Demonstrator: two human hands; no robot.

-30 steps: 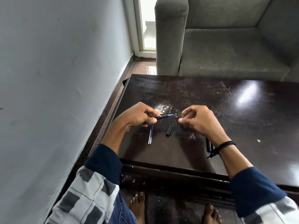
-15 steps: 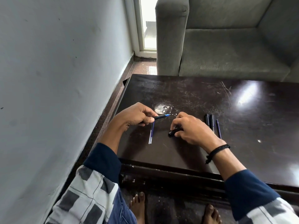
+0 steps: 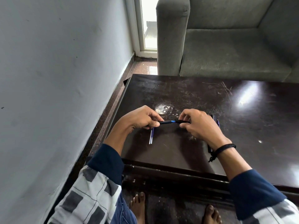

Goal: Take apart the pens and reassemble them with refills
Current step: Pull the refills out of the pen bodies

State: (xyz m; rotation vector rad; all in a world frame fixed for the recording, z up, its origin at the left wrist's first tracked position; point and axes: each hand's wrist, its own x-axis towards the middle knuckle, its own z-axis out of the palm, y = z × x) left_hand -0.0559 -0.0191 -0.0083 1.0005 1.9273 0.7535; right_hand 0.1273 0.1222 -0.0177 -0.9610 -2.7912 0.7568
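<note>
Head view: left grip [image 3: 140,120] pinches a pen barrel [image 3: 166,122]; right grip [image 3: 200,125] pinches a black cap [image 3: 183,121]; scratched dark bench [image 3: 178,94] beneath both; grey sofa [image 3: 226,50] beyond; white wall [image 3: 56,78] left.

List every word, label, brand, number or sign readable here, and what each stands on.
No readable text in this view.
Slim black pen barrel with a blue tip, in the left hand: any print too small to tell.
Short black pen piece, in the right hand: same.
Thin blue refills on the dark wooden table: no markings visible.
</note>
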